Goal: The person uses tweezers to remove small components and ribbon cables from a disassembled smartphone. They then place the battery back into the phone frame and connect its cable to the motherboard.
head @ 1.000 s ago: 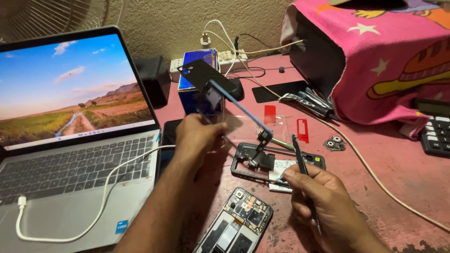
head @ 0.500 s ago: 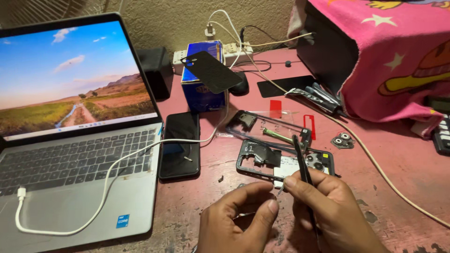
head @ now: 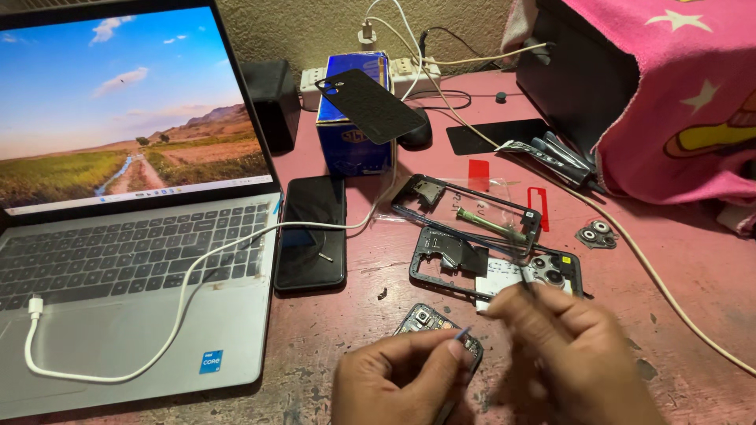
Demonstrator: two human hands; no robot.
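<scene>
Hands crowd the six o'clock edge, both cut off by the frame. The left hand pinches a tiny bluish part, too small to identify, and covers most of the opened phone beneath it. The right hand, blurred, is closed around a thin dark tool. At twelve o'clock from them lies a phone frame.

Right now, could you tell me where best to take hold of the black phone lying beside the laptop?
Grip the black phone by its long side edges, coming from above: it lies flat and face up. The white cable crosses its upper part, so take the lower half.
</scene>
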